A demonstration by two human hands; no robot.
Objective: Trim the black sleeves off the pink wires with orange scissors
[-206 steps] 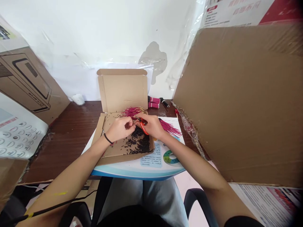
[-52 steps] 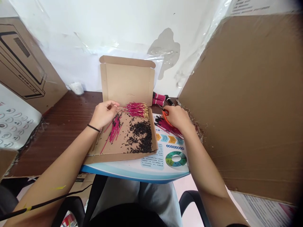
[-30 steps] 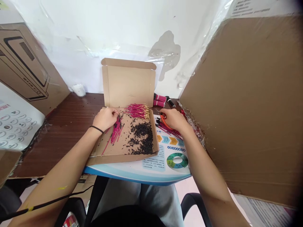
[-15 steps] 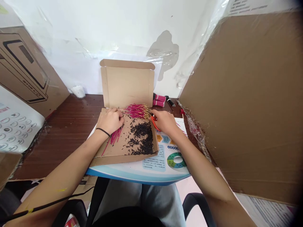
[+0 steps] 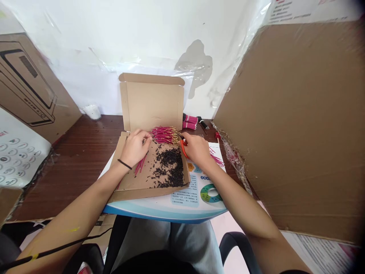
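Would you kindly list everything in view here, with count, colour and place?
cardboard box: one, brown, lid upright, centre
gold-tipped wires: one pile, pink, back of the box tray
loose wires: several, pink, in the tray under the left hand
bits: one heap, black, mid-tray
wires on the board: a few, pink, right of the box
wire bundles: count unclear, pink, behind the box
printed board: one, white with blue edge, under the box
table: one, dark brown
cardboard sheet: one, brown, right
printed carton: one, brown, left
cutters: one, orange handles, in right hand
left hand: on the loose wires, black wristband
right hand: grips the cutters
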